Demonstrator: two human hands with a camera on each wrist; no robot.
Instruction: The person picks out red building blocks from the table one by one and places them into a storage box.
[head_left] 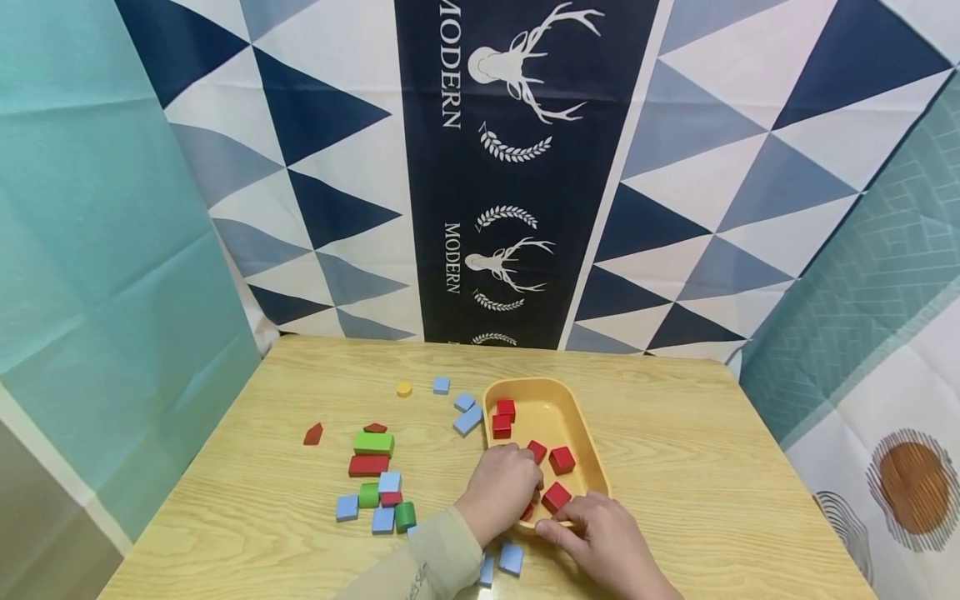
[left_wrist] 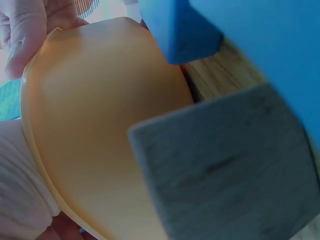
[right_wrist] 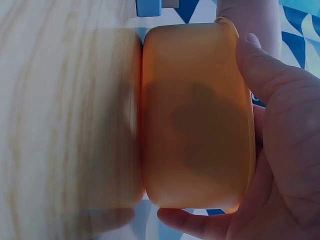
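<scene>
An orange tray [head_left: 589, 433] holds several red blocks [head_left: 562, 460]. My left hand [head_left: 501, 487] reaches over its near left side with bent fingers. Red shows close to those fingertips in the head view, but whether they grip a block is hidden. At the tray's near right corner, my right hand [head_left: 603, 537] holds the rim, its thumb [right_wrist: 267, 70] along the edge in the right wrist view. Seen from the left wrist, the tray's outer wall [left_wrist: 100, 115] fills the middle, with a blue block [left_wrist: 187, 35] beside it.
Left of the tray lie a light green block [head_left: 373, 444], a red bar [head_left: 368, 466], a dark green cylinder [head_left: 405, 517] and several blue blocks [head_left: 347, 507]. Farther back are a yellow disc [head_left: 404, 389] and blue pieces [head_left: 468, 420]. A patterned cloth [head_left: 525, 250] stands behind the table [head_left: 697, 467].
</scene>
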